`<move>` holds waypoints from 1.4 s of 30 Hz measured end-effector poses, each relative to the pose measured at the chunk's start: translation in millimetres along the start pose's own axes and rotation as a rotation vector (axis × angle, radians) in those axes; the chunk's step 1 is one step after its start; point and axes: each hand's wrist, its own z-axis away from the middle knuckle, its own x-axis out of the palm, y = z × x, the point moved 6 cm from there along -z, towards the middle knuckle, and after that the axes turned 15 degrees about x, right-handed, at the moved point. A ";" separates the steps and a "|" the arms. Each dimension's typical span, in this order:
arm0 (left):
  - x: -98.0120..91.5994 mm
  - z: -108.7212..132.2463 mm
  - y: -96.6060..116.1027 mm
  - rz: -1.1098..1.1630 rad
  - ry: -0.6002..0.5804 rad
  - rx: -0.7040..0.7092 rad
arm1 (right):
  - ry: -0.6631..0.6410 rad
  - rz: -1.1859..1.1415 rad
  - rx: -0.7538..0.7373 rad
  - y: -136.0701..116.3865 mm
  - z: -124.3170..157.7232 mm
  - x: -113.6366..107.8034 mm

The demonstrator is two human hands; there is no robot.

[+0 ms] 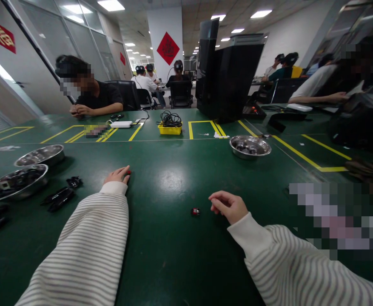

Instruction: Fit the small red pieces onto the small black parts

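Note:
My left hand (pixel 118 175) lies on the green table (pixel 173 178), its fingers together over a small red part (pixel 129 172) that peeks out at the fingertips. My right hand (pixel 227 205) rests further right with fingers curled loosely and nothing visible in them. A small red-and-black part (pixel 195 211) lies on the table just left of my right hand, apart from it. Both arms wear striped white sleeves.
Two steel bowls (pixel 39 155) (pixel 14 182) and black plastic parts (pixel 60 196) sit at the left. Another steel bowl (pixel 250 146) holding parts stands at the right. A yellow tray with cables (pixel 170 126) and a black monitor (pixel 227 76) are beyond. Other people sit around.

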 end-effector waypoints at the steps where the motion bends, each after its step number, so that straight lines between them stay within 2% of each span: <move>1: 1.0 -1.2 2.4 0.014 -0.002 0.048 | -0.001 0.001 0.001 -0.2 0.0 0.0; 9: -2.9 1.2 28.2 0.108 0.058 0.274 | -0.003 -0.010 0.021 1.1 -1.0 0.7; 12: -1.3 4.5 47.0 0.145 0.080 0.319 | 0.000 -0.010 0.022 0.3 -0.1 0.7; 15: 2.6 10.7 90.1 0.264 0.114 0.443 | 0.001 -0.015 0.023 -0.6 0.7 0.5; 20: -2.1 37.9 192.2 0.572 0.177 0.802 | 0.021 -0.027 0.013 -1.7 1.0 0.6; 22: -8.6 48.4 219.5 0.699 0.195 0.842 | 0.032 -0.033 0.006 -1.8 0.9 0.7; 25: -22.0 61.9 243.5 0.823 0.255 0.879 | 0.047 -0.045 -0.003 -0.7 -0.6 -0.1; 28: -32.5 76.8 261.0 0.831 0.314 1.005 | 0.057 -0.055 -0.014 1.3 -3.8 -3.0; 30: -31.7 84.6 270.5 0.766 0.312 1.056 | 0.046 -0.055 -0.017 2.6 -6.3 -4.4; 32: -24.8 87.2 276.4 0.655 0.278 1.037 | 0.045 -0.058 -0.014 3.8 -7.8 -5.4; 36: -5.5 82.5 278.4 0.513 0.150 0.952 | 0.125 -0.104 -0.035 3.3 -6.7 -9.1; 39: 1.7 78.9 276.1 0.521 0.098 0.924 | 0.122 -0.113 -0.042 2.7 -5.4 -7.4; 42: -1.0 80.3 273.1 0.574 0.106 0.938 | 0.120 -0.097 -0.040 3.1 -5.5 -8.1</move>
